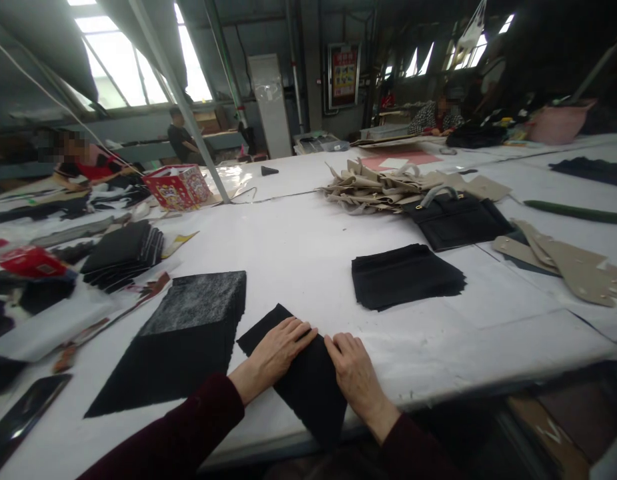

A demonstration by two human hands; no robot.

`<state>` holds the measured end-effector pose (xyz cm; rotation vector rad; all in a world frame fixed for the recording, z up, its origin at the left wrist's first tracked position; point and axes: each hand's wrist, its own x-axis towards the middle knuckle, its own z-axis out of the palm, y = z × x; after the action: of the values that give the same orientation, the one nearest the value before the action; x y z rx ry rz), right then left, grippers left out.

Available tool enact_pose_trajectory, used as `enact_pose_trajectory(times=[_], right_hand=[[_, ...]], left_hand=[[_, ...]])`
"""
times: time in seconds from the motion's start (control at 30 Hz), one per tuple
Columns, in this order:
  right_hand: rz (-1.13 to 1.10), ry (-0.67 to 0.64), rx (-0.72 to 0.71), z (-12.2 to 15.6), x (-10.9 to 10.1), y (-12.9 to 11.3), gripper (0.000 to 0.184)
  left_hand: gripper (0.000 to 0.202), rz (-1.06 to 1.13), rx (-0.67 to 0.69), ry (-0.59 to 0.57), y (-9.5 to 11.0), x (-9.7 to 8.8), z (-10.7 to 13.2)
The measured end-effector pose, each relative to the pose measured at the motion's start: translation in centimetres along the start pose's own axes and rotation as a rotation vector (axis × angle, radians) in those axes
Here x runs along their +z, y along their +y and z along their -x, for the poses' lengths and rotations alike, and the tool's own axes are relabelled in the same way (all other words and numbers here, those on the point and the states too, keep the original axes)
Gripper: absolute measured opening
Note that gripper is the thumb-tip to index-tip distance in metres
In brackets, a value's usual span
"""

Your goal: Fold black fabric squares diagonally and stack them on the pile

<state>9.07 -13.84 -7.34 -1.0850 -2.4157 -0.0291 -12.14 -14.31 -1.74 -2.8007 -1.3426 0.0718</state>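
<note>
A black fabric piece (pixel 313 393) lies at a slant at the table's front edge, its lower corner reaching over the edge. Across its upper part rests my left hand (pixel 281 347), fingers stretched out and pressed on the cloth. My right hand (pixel 355 373) is at the piece's right edge, fingers curled and thumb against the cloth; the fingertips are partly hidden. To the left lies a stack of black fabric pieces (pixel 173 363) with a speckled grey patch (pixel 198 303) on top. Another black fabric stack (pixel 405 277) sits to the right, apart from my hands.
Beyond are a black bag (pixel 461 223), a pile of beige pieces (pixel 378 190) and beige straps (pixel 568 263). A red patterned box (pixel 178 187) stands by a slanted metal pole (pixel 188 113). A phone (pixel 25 417) lies front left. Several people work in the background.
</note>
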Motion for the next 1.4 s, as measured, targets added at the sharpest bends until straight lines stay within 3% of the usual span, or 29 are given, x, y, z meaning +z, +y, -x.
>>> enact_pose_trajectory(times=[0.27, 0.63, 0.97, 1.4], right_hand=[[0.002, 0.011, 0.001, 0.5, -0.5, 0.3, 0.031], [0.028, 0.002, -0.008, 1.1, -1.1, 0.5, 0.030], [0.021, -0.038, 0.014, 2.1, -1.8, 0.6, 0.033], [0.036, -0.045, 0.059, 3.0, -2.2, 0.5, 0.030]], left_hand=[[0.065, 0.063, -0.023, -0.035, 0.3, 0.5, -0.3], [0.055, 0.020, 0.020, -0.027, 1.1, 0.5, -0.9], [0.067, -0.038, -0.026, -0.063, 2.4, 0.7, -1.2], [0.063, 0.065, 0.076, -0.030, 2.4, 1.3, -1.4]])
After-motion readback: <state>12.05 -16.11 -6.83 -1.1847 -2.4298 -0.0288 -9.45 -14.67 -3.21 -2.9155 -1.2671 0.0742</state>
